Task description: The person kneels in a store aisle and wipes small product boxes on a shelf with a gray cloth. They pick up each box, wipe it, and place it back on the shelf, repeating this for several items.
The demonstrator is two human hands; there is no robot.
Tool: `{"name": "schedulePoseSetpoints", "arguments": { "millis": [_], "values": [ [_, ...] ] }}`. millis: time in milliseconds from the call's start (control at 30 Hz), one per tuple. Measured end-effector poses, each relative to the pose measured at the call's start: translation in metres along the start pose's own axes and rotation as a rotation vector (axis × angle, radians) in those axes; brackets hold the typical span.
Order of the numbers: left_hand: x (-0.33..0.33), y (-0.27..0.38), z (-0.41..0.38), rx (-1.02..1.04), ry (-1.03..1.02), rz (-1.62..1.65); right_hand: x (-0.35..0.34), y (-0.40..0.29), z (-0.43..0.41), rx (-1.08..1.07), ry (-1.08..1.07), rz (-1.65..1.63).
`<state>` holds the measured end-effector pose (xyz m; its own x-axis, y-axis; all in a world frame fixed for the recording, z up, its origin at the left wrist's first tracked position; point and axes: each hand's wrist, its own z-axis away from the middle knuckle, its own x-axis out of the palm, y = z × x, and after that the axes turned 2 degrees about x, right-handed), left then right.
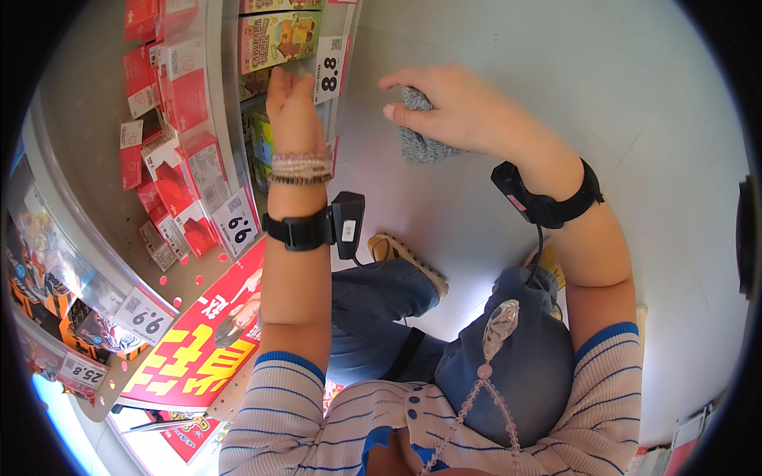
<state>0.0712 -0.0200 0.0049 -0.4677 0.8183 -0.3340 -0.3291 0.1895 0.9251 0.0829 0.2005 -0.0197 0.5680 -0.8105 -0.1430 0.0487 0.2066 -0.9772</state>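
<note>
My left hand (296, 113) reaches into the lower shelf with its fingers pointing away from me and nothing visible in its grasp. Its fingertips are close to a green and pink toy box (280, 38); whether they touch it I cannot tell. Green and yellow packages (261, 140) sit partly hidden beside that wrist. Over the floor, right of the shelf, my right hand (464, 110) grips a folded grey cloth (421, 144). The cloth hangs below the thumb, and its far side is covered by the hand.
A clear-fronted shelf edge with a price tag (331, 70) borders the left hand. Red and white boxes (190, 166) stand on the shelf left of it, some leaning. A red poster (202, 345) lies nearer me. Below are my bent knees (506, 357) and the pale floor (595, 89).
</note>
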Motion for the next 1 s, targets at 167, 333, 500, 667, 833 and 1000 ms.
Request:
{"name": "schedulePoseSetpoints", "arguments": {
  "millis": [167, 333, 500, 667, 833, 1000],
  "values": [
    [-0.024, 0.01, 0.013, 0.145, -0.067, -0.192, 0.002, 0.005, -0.001, -0.017, -0.028, 0.069],
    [-0.031, 0.021, -0.006, 0.285, -0.094, -0.471, 0.01, 0.003, -0.004, -0.02, -0.077, 0.069],
    [-0.029, 0.013, -0.004, 0.994, -0.049, -1.101, 0.016, 0.002, -0.004, -0.019, -0.104, 0.063],
    [-0.038, 0.013, -0.011, 0.823, -0.012, -1.29, 0.02, 0.003, -0.005, -0.042, -0.103, 0.048],
    [-0.037, 0.013, -0.024, 0.504, 0.028, -1.44, 0.027, 0.01, -0.002, -0.047, -0.12, 0.078],
    [-0.035, 0.017, -0.03, 0.4, 0.069, -1.285, 0.029, 0.006, -0.005, -0.013, -0.173, 0.082]
  ]
}}
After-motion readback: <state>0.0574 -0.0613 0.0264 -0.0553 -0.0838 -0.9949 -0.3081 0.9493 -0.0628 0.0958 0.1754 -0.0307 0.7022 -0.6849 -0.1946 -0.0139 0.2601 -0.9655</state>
